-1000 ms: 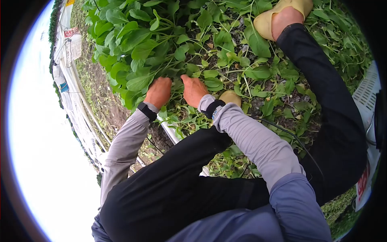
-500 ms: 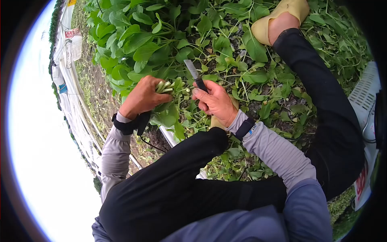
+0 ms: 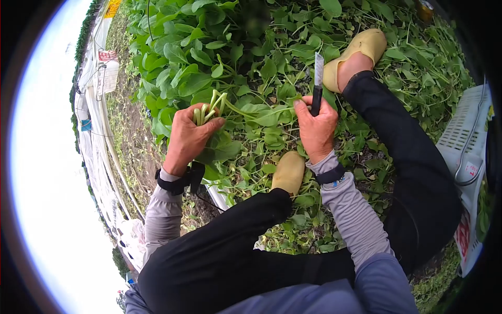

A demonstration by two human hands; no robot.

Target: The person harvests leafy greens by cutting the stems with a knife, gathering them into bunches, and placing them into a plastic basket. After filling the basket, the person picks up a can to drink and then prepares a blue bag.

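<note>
My left hand point(image 3: 191, 137) is wrapped round a bunch of leafy greens point(image 3: 211, 109), its pale cut stems poking up between thumb and fingers and its leaves hanging below the palm. In my right hand point(image 3: 317, 125) is a knife point(image 3: 317, 83) with a black handle, its blade pointing up and away. A leaf stem stretches from near the bunch toward the right thumb and fingertips, which seem to pinch its end. Beyond my left hand grow dense leafy plants point(image 3: 183, 57).
Loose leaves point(image 3: 266, 131) litter the soil. My yellow shoes point(image 3: 288, 171) rest among them. At the right edge stands a white plastic crate point(image 3: 460, 136). White sheeting and pipes point(image 3: 107, 141) run along the left.
My right hand has moved right, away from the bunch, and the knife now points more upright. A long leaf stem now spans between the hands. The view has shifted slightly.
</note>
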